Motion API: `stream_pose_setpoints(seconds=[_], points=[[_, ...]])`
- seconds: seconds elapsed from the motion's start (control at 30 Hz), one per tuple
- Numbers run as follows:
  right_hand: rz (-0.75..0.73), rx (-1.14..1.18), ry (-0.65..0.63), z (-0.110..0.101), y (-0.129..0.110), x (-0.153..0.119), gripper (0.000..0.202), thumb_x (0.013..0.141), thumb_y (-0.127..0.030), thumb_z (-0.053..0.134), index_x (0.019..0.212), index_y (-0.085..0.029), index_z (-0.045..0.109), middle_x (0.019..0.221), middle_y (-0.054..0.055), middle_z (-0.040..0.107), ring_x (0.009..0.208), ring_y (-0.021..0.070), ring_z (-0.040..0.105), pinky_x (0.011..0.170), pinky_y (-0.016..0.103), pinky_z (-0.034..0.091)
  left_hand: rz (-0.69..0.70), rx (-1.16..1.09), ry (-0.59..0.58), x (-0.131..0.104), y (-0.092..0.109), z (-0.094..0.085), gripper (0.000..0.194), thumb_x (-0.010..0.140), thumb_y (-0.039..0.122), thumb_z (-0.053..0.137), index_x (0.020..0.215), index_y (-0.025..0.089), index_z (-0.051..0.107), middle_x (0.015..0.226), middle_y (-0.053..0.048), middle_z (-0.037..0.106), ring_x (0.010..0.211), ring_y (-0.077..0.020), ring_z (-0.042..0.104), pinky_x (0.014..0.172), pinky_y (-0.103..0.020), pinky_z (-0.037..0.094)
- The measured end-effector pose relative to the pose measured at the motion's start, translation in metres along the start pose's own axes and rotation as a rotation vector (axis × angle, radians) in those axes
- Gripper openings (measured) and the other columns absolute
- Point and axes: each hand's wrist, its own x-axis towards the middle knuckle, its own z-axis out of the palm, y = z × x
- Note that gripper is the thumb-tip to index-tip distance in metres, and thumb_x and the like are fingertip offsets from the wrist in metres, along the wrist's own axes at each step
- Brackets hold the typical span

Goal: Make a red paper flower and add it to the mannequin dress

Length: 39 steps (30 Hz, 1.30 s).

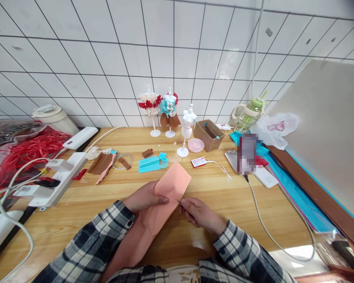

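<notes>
A long strip of salmon-pink paper [162,212] slants from my lap up over the wooden table. My left hand [146,196] grips its left side, thumb on top and fingers underneath. At the strip's right edge, my right hand [199,212] pinches a small, thin, pointed metal tool [179,203], its tip touching or very near the paper. Most of the tool is hidden in my fingers. Beyond the strip lie folded turquoise pieces [149,164] and a small brown folded piece [147,153]. A bare white mini mannequin [188,127] stands upright farther back.
Two dressed mannequins [170,108] stand near the tiled wall. A pink bowl [196,145] and cardboard box [212,137] are right of centre. A power strip [60,184] with cables lies left, by red shredded material [32,151]. At right are a green bottle [247,114] and a cable [261,220].
</notes>
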Motion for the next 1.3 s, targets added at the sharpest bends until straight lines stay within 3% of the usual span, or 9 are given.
stream_pose_setpoints(seconds=[0.17,0.4,0.9,1.3], points=[[-0.021,-0.035,0.040,0.002,0.001,0.003,0.056,0.078,-0.073,0.041,0.075,-0.017,0.050,0.042,-0.009,0.037,0.037,0.0049,0.029,0.036,0.019,0.019,0.008,0.032,0.014,-0.001,-0.002,0.001,0.046,0.070,0.028,0.074,0.111,0.016,0.061,0.112,-0.007,0.068,0.105,-0.0270,0.060,0.092,-0.040,0.045],[0.031,0.051,0.069,0.006,-0.003,0.001,0.055,0.073,-0.074,0.046,0.072,-0.019,0.047,0.040,-0.011,0.029,0.035,0.0045,0.019,0.036,0.022,0.012,0.016,0.036,0.002,-0.002,0.001,0.003,0.045,0.070,0.028,0.074,0.112,0.015,0.061,0.113,-0.008,0.068,0.106,-0.0267,0.060,0.093,-0.039,0.045],[-0.136,-0.143,0.104,0.003,0.009,0.005,0.049,0.084,-0.065,0.042,0.069,-0.018,0.045,0.052,-0.007,0.032,0.046,0.0066,0.026,0.044,0.022,0.019,0.001,0.041,0.053,-0.001,-0.003,0.005,0.048,0.068,0.030,0.075,0.112,0.016,0.061,0.114,-0.007,0.068,0.107,-0.0272,0.059,0.092,-0.039,0.045],[-0.091,-0.041,0.102,0.006,0.010,0.003,0.049,0.082,-0.066,0.044,0.068,-0.019,0.045,0.046,-0.008,0.030,0.041,0.0056,0.023,0.040,0.021,0.016,-0.004,0.049,0.040,0.001,-0.003,0.006,0.049,0.068,0.033,0.075,0.111,0.015,0.061,0.111,-0.007,0.068,0.105,-0.0267,0.060,0.091,-0.038,0.046]])
